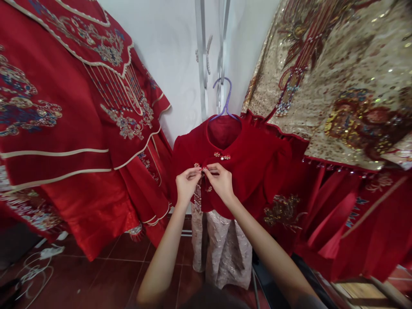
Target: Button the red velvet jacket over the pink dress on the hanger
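Observation:
A small red velvet jacket (pixel 251 167) hangs on a purple hanger (pixel 225 101) in front of me, over a pale brocade skirt (pixel 222 249). My left hand (pixel 186 184) and my right hand (pixel 220 182) meet at the jacket's front edge. Both pinch a small beaded clasp (pixel 202 168) there, and a beaded tassel (pixel 197 197) hangs down below my left fingers. A second jewelled clasp (pixel 222 156) sits just under the collar, fastened.
A large red embroidered robe (pixel 74 141) hangs at the left, a gold sequined robe (pixel 347 81) at the upper right over red fabric (pixel 354 223). A white wall with metal rails (pixel 202 60) is behind. White cables (pixel 35 266) lie on the dark red tile floor.

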The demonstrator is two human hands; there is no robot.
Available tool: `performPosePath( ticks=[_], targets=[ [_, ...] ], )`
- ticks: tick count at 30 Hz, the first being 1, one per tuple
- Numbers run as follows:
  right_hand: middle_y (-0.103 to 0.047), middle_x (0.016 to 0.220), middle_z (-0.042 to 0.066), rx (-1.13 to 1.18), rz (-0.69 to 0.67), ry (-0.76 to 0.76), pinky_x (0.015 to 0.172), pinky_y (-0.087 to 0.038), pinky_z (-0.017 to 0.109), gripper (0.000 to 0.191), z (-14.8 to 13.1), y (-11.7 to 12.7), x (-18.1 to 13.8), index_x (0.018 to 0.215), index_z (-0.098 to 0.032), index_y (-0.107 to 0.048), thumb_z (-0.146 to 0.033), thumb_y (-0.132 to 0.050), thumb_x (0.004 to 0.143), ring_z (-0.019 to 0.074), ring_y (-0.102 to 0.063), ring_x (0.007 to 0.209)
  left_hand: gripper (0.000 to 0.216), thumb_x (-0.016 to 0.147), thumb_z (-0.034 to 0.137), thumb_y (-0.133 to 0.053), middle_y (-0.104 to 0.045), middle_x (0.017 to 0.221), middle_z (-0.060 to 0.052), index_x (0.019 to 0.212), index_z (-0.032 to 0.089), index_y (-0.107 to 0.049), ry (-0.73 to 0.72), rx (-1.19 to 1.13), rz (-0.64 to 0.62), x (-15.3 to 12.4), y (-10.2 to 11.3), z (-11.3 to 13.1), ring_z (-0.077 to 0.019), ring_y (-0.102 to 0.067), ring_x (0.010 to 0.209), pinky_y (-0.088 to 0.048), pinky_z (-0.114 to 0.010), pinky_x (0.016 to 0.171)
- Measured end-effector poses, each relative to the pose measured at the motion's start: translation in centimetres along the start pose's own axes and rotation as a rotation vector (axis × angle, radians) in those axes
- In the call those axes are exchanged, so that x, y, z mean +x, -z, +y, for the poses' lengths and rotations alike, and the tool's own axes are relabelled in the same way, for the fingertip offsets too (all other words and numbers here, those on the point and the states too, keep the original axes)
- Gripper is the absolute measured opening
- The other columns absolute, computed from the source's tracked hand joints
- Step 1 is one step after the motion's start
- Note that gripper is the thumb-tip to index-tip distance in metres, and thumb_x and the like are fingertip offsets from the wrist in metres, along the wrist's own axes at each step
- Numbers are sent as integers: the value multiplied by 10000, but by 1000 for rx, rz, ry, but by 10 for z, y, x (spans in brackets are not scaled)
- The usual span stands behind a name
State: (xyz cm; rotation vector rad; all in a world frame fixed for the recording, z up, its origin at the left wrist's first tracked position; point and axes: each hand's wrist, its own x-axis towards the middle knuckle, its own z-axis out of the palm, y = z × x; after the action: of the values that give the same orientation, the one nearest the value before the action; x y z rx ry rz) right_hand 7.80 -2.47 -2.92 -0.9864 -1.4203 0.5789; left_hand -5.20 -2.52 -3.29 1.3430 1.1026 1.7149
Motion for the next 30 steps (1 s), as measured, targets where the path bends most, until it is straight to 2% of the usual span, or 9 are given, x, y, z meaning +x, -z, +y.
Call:
performPosePath(
  ticks=[7, 10, 13, 17, 20, 24, 27, 30],
  targets=[
    [-717, 817, 48, -34, 28, -18, 707, -593, 294, 206, 4, -3, 3, 887, -175, -644, -369, -618, 822, 173, -702, 750, 146, 698, 225, -712, -711, 859, -52, 837, 179, -721, -55, 89, -90, 5, 4, 0, -167, -667, 810, -524, -283, 781],
    [-724, 927, 58, -44, -9, -15, 733, -589, 296, 228, 2, 4, -2, 984, -188, -649, -364, -570, 862, 167, -702, 794, 207, 714, 206, -698, -703, 898, -53, 920, 189, -691, -41, 62, -72, 0, 2, -5, -160, -655, 827, -507, -269, 777],
    [-706, 1024, 70, -67, 11, -11, 745, -584, 299, 248, 2, 16, -19, 1055, -197, -628, -354, -511, 902, 167, -697, 833, 266, 726, 166, -671, -679, 934, -46, 988, 202, -648, -45, -16, 33, -19, -1, -16, -150, -638, 848, -491, -268, 807],
    [-697, 975, 70, -107, -22, -98, 684, -587, 316, 233, 20, 29, -58, 1021, -196, -610, -344, -463, 916, 177, -697, 760, 76, 773, 164, -605, -639, 836, -21, 839, 201, -607, 23, -37, 134, -60, -6, -40, -152, -619, 810, -481, -273, 813],
    [-685, 1037, 116, -219, -16, -133, 720, -579, 372, 270, 42, 28, -83, 1089, -167, -588, -310, -454, 903, 188, -685, 721, 143, 764, 155, -611, -625, 928, -35, 897, 205, -599, 93, -26, 163, -82, -11, -59, -158, -609, 878, -475, -293, 870],
    [-633, 1177, 177, -244, 34, -134, 795, -556, 399, 355, 64, 16, -94, 1200, -134, -526, -309, -445, 902, 202, -675, 800, 228, 747, 168, -639, -607, 1038, -56, 960, 208, -568, 147, -76, 166, -87, -21, -78, -160, -606, 954, -470, -322, 932],
    [-669, 1056, 146, -205, 19, -177, 749, -553, 370, 326, 70, 9, -89, 1151, -144, -539, -335, -459, 900, 196, -668, 754, 194, 743, 173, -645, -628, 1004, -48, 918, 200, -566, 240, -149, 150, -83, -26, -86, -159, -623, 962, -447, -349, 987],
    [-673, 898, 94, -197, 16, -199, 674, -542, 332, 247, 67, 5, -85, 989, -165, -567, -377, -531, 866, 186, -651, 681, 162, 766, 200, -632, -656, 953, -33, 920, 199, -583, 321, -222, 126, -83, -27, -92, -162, -642, 975, -441, -368, 1011]
  ],
)
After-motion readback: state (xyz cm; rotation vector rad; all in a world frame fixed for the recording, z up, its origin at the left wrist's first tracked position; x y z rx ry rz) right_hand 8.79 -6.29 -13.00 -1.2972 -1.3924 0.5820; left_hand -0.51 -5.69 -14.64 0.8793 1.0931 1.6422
